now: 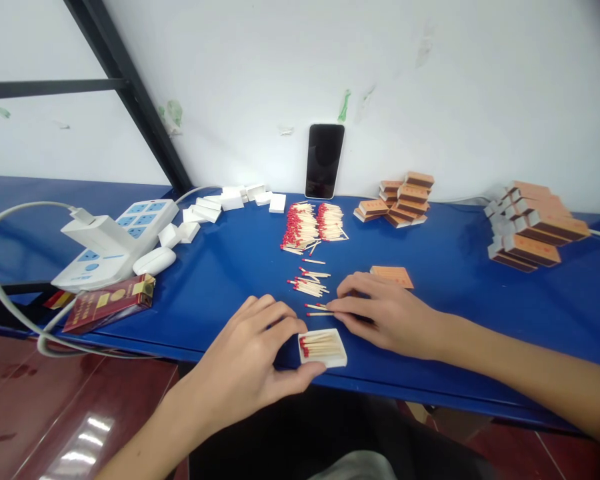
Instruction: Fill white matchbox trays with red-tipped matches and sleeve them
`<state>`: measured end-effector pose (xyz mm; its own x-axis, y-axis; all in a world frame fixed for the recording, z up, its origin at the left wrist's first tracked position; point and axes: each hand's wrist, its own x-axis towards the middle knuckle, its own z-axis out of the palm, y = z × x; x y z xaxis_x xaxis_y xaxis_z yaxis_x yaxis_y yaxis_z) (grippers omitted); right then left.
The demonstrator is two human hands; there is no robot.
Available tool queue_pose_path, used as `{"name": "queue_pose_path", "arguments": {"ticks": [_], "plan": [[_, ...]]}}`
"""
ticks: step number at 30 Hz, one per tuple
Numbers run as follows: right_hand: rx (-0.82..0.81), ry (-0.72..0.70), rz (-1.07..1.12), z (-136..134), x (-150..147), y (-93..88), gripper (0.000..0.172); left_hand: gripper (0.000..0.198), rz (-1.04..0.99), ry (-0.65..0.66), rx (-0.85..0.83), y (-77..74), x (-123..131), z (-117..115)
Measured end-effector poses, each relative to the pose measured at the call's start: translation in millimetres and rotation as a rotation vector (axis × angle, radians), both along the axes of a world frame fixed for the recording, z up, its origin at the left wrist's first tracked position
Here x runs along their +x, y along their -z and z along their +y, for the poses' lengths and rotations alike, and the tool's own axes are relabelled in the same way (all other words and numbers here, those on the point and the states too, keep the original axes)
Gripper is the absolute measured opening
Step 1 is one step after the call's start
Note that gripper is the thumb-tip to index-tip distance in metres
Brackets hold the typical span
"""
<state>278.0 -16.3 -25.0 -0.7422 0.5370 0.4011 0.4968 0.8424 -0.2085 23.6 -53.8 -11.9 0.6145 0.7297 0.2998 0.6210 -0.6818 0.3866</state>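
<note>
My left hand grips a small white matchbox tray near the table's front edge, thumb along the near side and fingers at the far left corner. Inside the tray lie several red-headed matches. My right hand is at the right ends of a few loose matches on the table, its fingertips pinched at their sticks. Just beyond them is a small loose group of matches. Partly behind my right hand lies an orange matchbox sleeve.
Two larger match piles lie farther back, before a phone leaning on the wall. White trays are at back left, stacked matchboxes and more matchboxes at right. A power strip, mouse and dark-red packet occupy the left.
</note>
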Motion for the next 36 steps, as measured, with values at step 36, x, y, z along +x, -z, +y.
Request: {"name": "queue_pose_path", "arguments": {"ticks": [36], "plan": [[0.007,0.051,0.083,-5.5,-5.1,1.7,0.018,0.022,-0.018,-0.003,-0.093,-4.8,-18.1,60.8]]}}
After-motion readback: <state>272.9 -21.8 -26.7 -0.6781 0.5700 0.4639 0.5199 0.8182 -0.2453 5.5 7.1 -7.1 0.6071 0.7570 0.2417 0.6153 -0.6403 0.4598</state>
